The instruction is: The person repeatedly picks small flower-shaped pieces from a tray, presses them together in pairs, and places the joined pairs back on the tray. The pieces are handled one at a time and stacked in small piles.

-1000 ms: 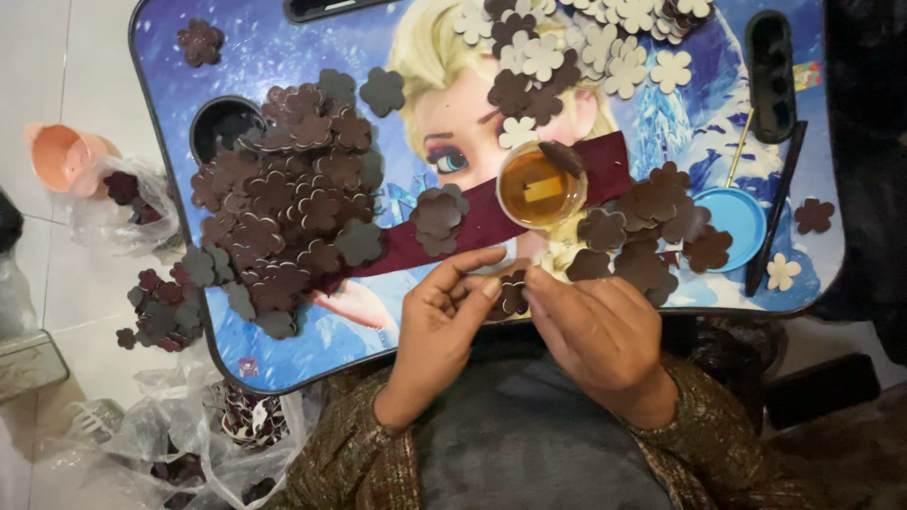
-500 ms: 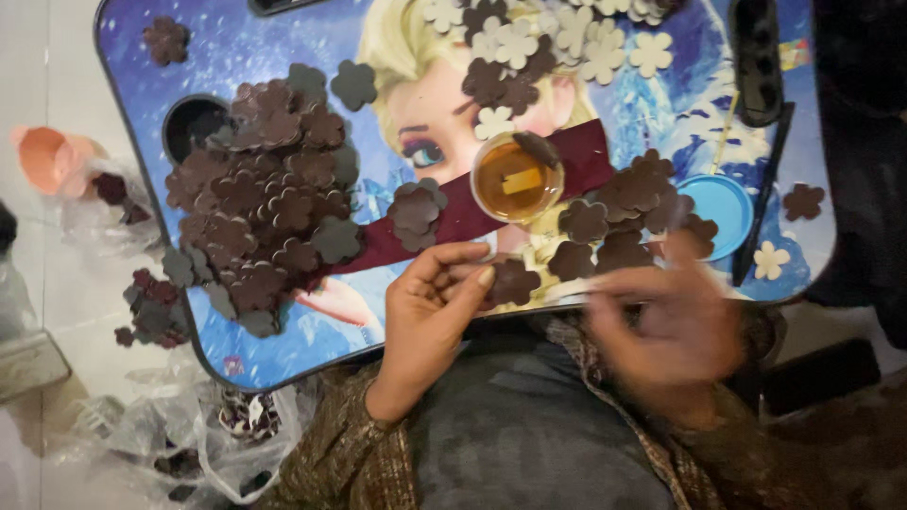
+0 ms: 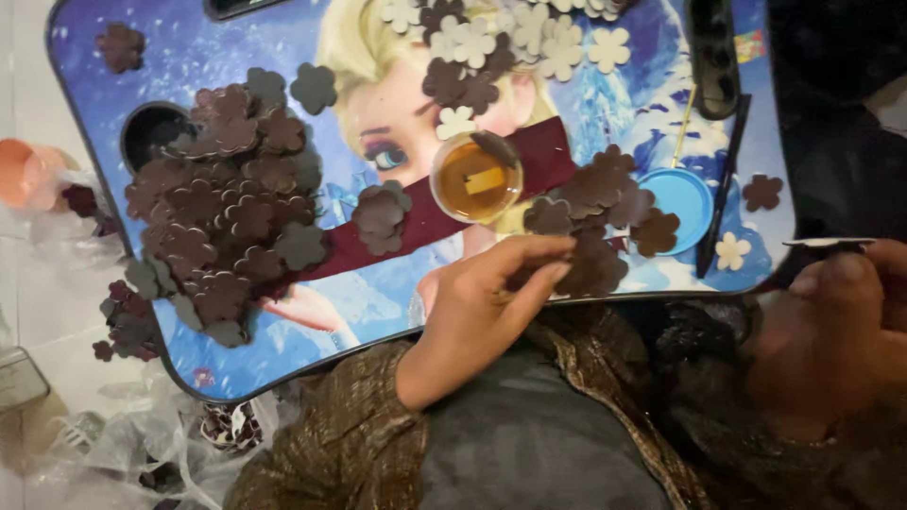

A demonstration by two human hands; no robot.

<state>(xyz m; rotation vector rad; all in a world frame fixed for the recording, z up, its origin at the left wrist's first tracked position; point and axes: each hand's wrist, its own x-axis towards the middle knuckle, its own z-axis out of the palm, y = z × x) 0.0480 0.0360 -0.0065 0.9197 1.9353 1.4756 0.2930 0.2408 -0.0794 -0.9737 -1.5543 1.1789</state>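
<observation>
My left hand [image 3: 477, 307] lies at the near edge of a blue printed lap tray [image 3: 170, 57]. Its fingers and thumb pinch a brown flower-shaped cutout [image 3: 590, 269] that lies among a few others. My right hand [image 3: 841, 331] is off the tray at the far right, blurred. It grips a thin flat cutout [image 3: 829, 244] that I see edge-on. Beyond my left fingers, a small glass of amber liquid [image 3: 475, 177] stands on a maroon strip [image 3: 425, 227]. A big heap of brown cutouts [image 3: 227, 217] covers the tray's left side.
Cream flower cutouts [image 3: 529, 38] lie at the tray's far edge. A blue lid [image 3: 682, 195] and a black stick [image 3: 723, 189] sit at the right. A round hole [image 3: 151, 132] opens beside the heap. Plastic bags [image 3: 123, 444] and an orange object [image 3: 24, 175] lie on the floor at the left.
My right hand has pulled away from my left hand, out past the tray's right edge, with a flat cutout. My left hand stays at the near edge on a brown cutout.
</observation>
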